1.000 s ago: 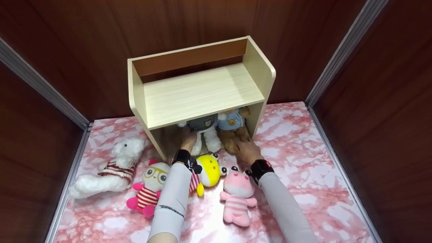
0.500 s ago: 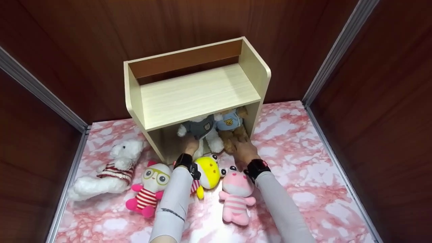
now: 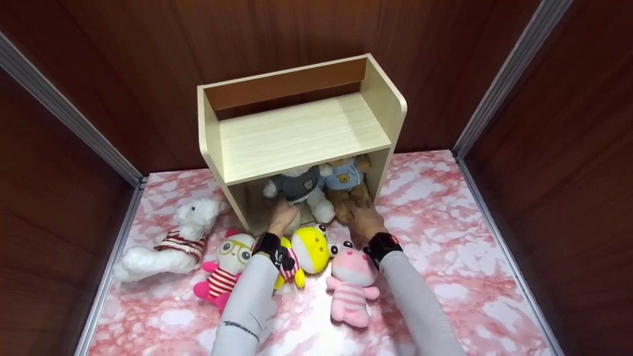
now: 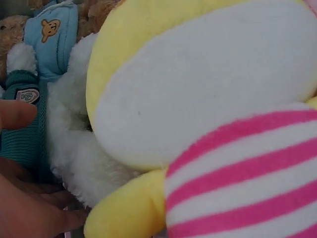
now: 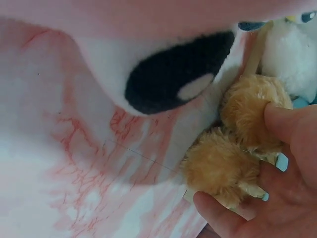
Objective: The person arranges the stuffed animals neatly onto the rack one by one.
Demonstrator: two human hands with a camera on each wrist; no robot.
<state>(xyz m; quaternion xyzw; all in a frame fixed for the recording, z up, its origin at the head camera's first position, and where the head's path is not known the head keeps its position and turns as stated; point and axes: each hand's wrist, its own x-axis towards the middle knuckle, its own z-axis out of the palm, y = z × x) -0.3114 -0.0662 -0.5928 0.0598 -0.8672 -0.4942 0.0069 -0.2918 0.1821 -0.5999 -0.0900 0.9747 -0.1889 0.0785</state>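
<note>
My left hand (image 3: 284, 216) grips the lower body of a white plush toy in a dark grey sweater (image 3: 299, 185), seated in the shelf's lower compartment. In the left wrist view, the thumb (image 4: 19, 114) lies over the sweater and the fingers go under a leg. My right hand (image 3: 365, 216) holds the legs of a brown plush toy (image 5: 223, 168) in a light blue shirt, seated beside the white one. The shelf board hides both toys' heads. Under my left wrist lies a yellow plush frog (image 3: 310, 249); a pink plush frog (image 3: 351, 287) lies near my right.
The pale wooden shelf unit (image 3: 301, 133) stands by the back wall. At left lie a white plush dog in a striped sweater (image 3: 185, 237) and a pink-and-white plush toy with yellow glasses (image 3: 227, 267). The pink marbled surface (image 3: 435, 277) ends at side walls with metal strips.
My left hand has moved from the side of the white plush toy down to its lower body, and that toy has shifted slightly. The right hand stays at the brown toy's legs.
</note>
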